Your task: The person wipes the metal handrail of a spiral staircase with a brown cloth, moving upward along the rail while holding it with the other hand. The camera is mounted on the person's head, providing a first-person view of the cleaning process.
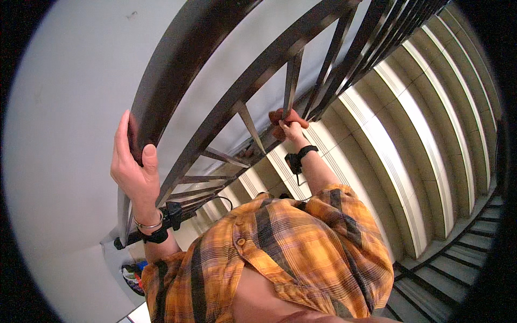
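My left hand (135,171) is wrapped around the thick, dark brown handrail (181,60) of a stair railing, with its thumb on the near side and its fingers on the far side. Lower down, my right hand (291,131) holds a reddish-brown cloth (299,118) against a dark metal baluster (292,78). The cloth bunches around the baluster near its foot and partly hides my fingers. Between the two hands runs a second dark rail (258,76), from which several balusters go down.
Light-coloured stair treads (387,161) with grooved edges spread out on the right. Another dark railing (448,266) borders the stairs at lower right. A pale wall (64,121) stands along the left. Colourful bagged items (133,278) lie at lower left. Both wrists carry strapped devices, with a cable near the right one.
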A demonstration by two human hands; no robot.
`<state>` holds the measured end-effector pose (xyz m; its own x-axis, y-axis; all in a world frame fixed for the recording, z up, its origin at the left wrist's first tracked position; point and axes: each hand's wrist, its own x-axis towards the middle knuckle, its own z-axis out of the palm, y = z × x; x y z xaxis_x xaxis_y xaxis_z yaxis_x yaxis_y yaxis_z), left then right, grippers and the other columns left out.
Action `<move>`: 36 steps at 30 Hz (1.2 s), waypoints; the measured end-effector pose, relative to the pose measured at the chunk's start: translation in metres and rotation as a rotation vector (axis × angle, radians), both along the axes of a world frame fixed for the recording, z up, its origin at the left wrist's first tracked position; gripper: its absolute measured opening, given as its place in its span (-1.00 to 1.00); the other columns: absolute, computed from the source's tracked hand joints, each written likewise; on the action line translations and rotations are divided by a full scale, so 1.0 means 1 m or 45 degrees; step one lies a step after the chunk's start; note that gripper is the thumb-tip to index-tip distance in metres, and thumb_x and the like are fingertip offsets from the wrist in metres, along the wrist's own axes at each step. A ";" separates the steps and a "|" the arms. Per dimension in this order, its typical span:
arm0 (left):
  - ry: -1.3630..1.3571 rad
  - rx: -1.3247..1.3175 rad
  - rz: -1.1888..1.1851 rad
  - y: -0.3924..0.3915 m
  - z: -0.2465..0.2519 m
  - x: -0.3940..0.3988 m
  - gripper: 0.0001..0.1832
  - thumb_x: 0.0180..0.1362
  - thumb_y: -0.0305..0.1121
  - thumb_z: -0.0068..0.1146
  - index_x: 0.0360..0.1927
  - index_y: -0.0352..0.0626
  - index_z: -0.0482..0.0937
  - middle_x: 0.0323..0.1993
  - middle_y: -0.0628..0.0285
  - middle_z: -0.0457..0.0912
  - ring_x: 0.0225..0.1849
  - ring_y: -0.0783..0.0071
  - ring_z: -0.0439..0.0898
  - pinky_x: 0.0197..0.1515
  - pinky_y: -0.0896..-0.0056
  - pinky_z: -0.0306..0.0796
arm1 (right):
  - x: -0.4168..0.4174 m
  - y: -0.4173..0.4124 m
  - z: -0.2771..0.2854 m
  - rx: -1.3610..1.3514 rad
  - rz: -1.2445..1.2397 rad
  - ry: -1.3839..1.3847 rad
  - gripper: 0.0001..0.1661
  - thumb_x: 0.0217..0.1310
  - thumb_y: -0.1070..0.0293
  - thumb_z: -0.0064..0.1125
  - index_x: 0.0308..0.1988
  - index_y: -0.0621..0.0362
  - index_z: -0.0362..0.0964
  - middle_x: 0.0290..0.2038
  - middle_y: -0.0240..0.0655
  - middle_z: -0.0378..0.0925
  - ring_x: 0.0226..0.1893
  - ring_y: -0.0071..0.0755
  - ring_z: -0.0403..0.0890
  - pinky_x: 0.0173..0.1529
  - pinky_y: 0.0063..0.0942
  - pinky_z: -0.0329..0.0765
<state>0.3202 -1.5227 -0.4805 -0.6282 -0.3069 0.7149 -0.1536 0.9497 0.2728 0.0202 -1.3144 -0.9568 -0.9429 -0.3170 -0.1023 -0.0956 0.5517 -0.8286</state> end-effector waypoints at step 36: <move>0.001 -0.071 0.086 -0.001 -0.003 0.009 -0.26 0.31 0.28 -0.03 0.27 -0.14 0.47 0.04 -0.01 0.64 0.01 0.04 0.67 -0.01 0.17 0.54 | 0.123 -0.034 0.245 -0.516 0.417 0.707 -0.43 0.44 0.25 0.05 0.28 0.21 0.08 0.20 -0.21 0.25 0.19 -0.21 0.28 0.30 -0.20 0.27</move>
